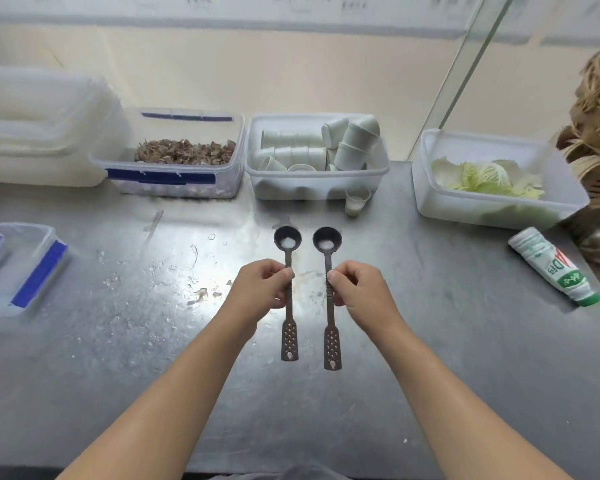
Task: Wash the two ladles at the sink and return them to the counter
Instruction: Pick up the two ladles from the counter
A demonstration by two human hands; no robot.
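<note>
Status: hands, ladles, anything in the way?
Left hand grips left ladle, right hand grips right ladle. Ladles parallel over counter, white residue in bowls. Sink not in view.

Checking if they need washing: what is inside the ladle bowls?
Left ladle and right ladle each hold a small whitish patch; its substance cannot be told. Nothing covers either bowl.

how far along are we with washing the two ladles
Done: nothing clearly; both bowls hold something white, so washing is unconfirmed. In hand: the left hand pinches the left ladle, the right hand the right ladle, at the counter. Left: no sink is in view; wash, then return them.
</note>
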